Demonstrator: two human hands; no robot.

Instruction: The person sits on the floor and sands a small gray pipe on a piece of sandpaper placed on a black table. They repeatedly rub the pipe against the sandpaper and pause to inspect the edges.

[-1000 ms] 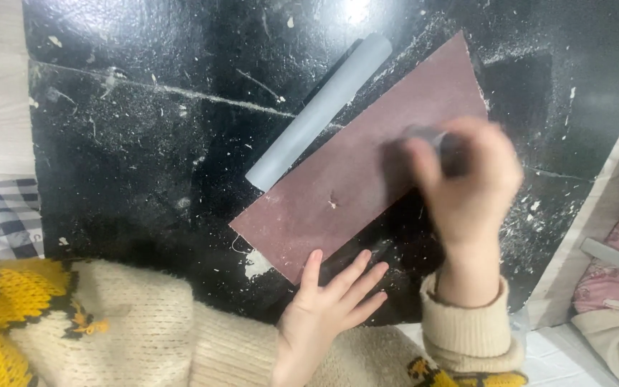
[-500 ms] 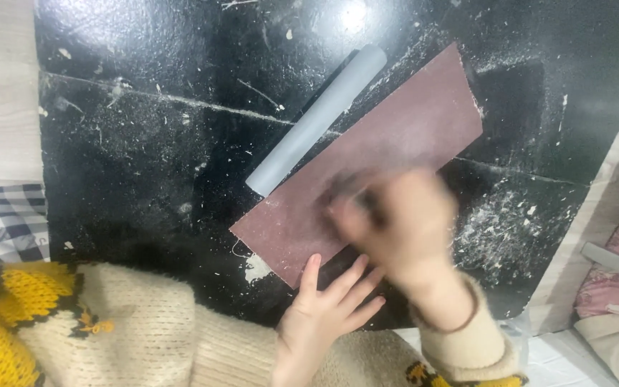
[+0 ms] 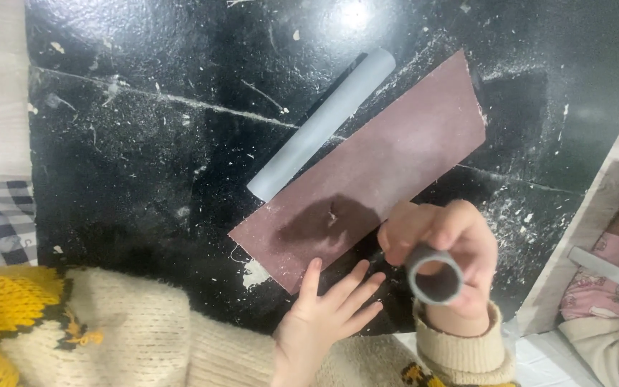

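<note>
Sandpaper sheet (image 3: 367, 179): reddish-brown, matt, fine-gritted, I read it as abrasive paper. Long grey tube (image 3: 322, 123): smooth, matt, looks plastic. Short grey tube piece (image 3: 435, 274) in my right hand (image 3: 442, 251): same matt plastic look, open end dull. Black work surface (image 3: 145, 129): glossy, pebbled, dusted with white scratches and specks. Sleeves (image 3: 130, 337): fuzzy cream and yellow knit.

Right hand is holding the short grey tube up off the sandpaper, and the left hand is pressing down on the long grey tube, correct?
Not quite. In the head view the left hand presses the near corner of the sandpaper, not the long grey tube. The right hand does hold the short grey tube lifted.
</note>
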